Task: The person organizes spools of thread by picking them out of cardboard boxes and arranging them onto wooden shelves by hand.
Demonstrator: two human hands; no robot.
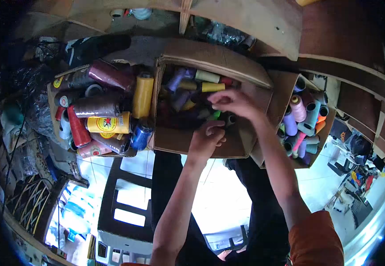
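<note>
Both of my hands are over the middle cardboard box (192,142), which holds thread spools in purple, yellow, green and red. My left hand (206,139) is at the near side of the box with its fingers curled in; whatever they hold, if anything, is hidden. A bright green spool (214,115) lies just beyond its fingertips. Farther in, my right hand (234,103) has its fingers drawn together, and I cannot make out anything in them. Close to it are a yellow spool (212,87) and a pale green spool (207,76).
On the left, a box is heaped with large thread cones, among them a yellow cone (143,96) and a red cone (81,126). Another box on the right holds a pink cone (298,108) and several others. Wooden shelving (245,22) overhangs the far side. A dark plastic stool (108,208) stands below left.
</note>
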